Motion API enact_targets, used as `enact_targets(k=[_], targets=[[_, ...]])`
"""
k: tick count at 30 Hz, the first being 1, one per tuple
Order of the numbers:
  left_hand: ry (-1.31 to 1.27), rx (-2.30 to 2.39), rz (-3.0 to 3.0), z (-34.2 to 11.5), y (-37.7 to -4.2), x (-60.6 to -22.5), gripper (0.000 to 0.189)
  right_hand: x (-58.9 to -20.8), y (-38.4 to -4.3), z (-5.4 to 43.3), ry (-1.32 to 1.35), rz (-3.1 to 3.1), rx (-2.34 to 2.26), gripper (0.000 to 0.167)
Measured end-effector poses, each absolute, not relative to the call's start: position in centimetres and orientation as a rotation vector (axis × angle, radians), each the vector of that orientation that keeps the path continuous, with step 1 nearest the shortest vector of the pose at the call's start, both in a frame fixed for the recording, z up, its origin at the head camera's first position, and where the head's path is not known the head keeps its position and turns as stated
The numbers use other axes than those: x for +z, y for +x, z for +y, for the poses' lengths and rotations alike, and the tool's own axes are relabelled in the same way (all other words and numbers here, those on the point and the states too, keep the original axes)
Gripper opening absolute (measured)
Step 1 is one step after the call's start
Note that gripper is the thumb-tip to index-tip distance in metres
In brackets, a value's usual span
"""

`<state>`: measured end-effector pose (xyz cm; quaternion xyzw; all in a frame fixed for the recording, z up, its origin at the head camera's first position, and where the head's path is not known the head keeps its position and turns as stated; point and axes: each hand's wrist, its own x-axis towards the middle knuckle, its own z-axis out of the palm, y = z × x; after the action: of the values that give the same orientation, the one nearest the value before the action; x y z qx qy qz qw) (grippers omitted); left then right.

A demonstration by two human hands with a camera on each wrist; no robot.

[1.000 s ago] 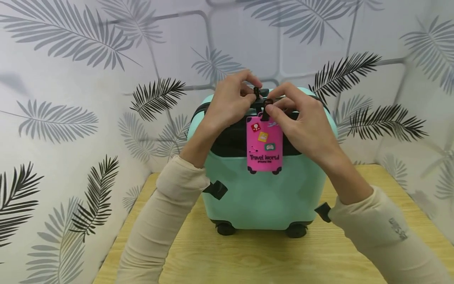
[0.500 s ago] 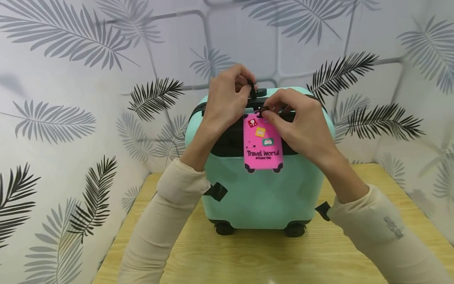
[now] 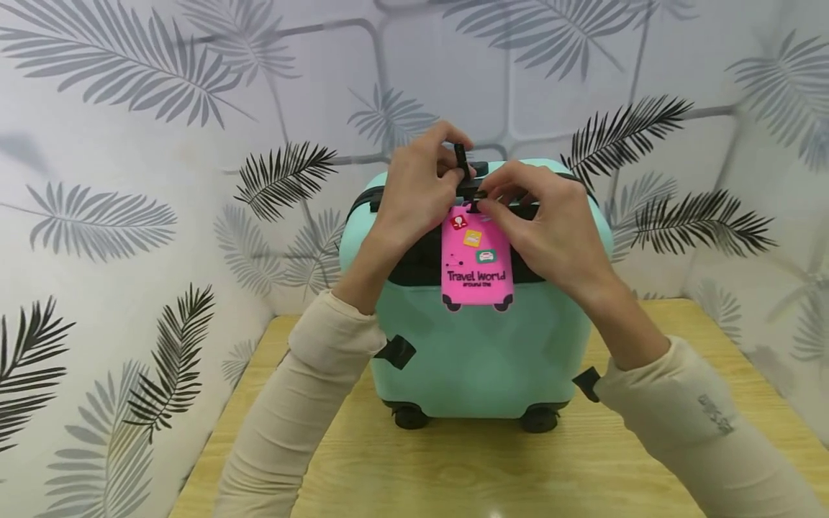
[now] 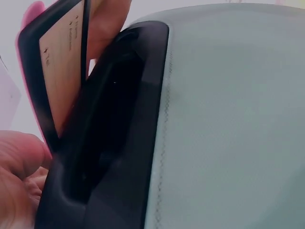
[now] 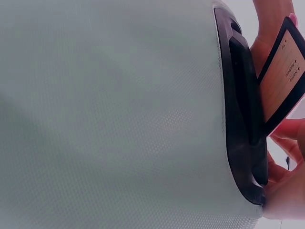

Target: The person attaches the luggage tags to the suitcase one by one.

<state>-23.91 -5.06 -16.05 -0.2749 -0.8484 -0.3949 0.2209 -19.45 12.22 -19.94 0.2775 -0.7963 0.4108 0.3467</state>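
Observation:
A mint-green suitcase (image 3: 482,360) with a black recessed panel stands upright on the table. At its top, the left hand (image 3: 419,183) pinches the free end of a black luggage-tag strap (image 3: 461,157) between thumb and fingers. The right hand (image 3: 553,219) pinches the strap's other part, just above a pink luggage tag (image 3: 477,270) printed "Travel World". This tag hangs flat before the black panel. Its back, a pale name card (image 4: 62,67) in a black frame, shows in the left wrist view. Fingers partly cover the strap near the carry handle (image 3: 479,169).
The wooden table (image 3: 453,475) carries the suitcase on black wheels (image 3: 410,417). Close behind rises a wall (image 3: 447,79) with a leaf pattern. Black straps (image 3: 396,351) stick out from both sleeve cuffs.
The pink tag has shifted slightly left and up with the right hand. The strap's end in the left hand has risen and now stands more upright. The suitcase stays in place.

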Motion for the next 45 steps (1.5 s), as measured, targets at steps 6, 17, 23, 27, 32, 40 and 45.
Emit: enact_targets(k=[6, 17, 23, 27, 32, 40, 45], targets=[[-0.724, -1.145, -2.267, -5.2, -23.9, -16.0, 0.022, -19.7, -20.1, 11.7, 0.725, -2.057, 1.005, 0.009], [-0.805, -1.193, -2.094, -5.5, -24.2, -16.2, 0.014, -19.7, -21.0, 11.4, 0.71, -2.029, 0.923, 0.007], [-0.858, -1.199, -1.995, -5.6, -24.4, -16.5, 0.01, -19.6, -21.0, 11.3, 0.69, -2.041, 0.936, 0.006], [-0.894, -1.166, -1.952, -5.7, -24.5, -16.8, 0.013, -19.9, -20.8, 11.4, 0.676, -2.016, 0.972, 0.005], [-0.921, -1.088, -1.938, -5.5, -24.7, -16.6, 0.02, -20.0, -20.9, 11.5, 0.7, -1.958, 0.982, 0.005], [-0.895, -0.945, -1.983, -5.3, -24.6, -16.3, 0.024, -19.8, -21.1, 11.5, 0.763, -1.916, 0.993, 0.006], [-0.882, -0.916, -2.034, -5.2, -24.4, -16.3, 0.024, -19.7, -20.9, 11.3, 0.705, -1.932, 1.046, 0.006]])
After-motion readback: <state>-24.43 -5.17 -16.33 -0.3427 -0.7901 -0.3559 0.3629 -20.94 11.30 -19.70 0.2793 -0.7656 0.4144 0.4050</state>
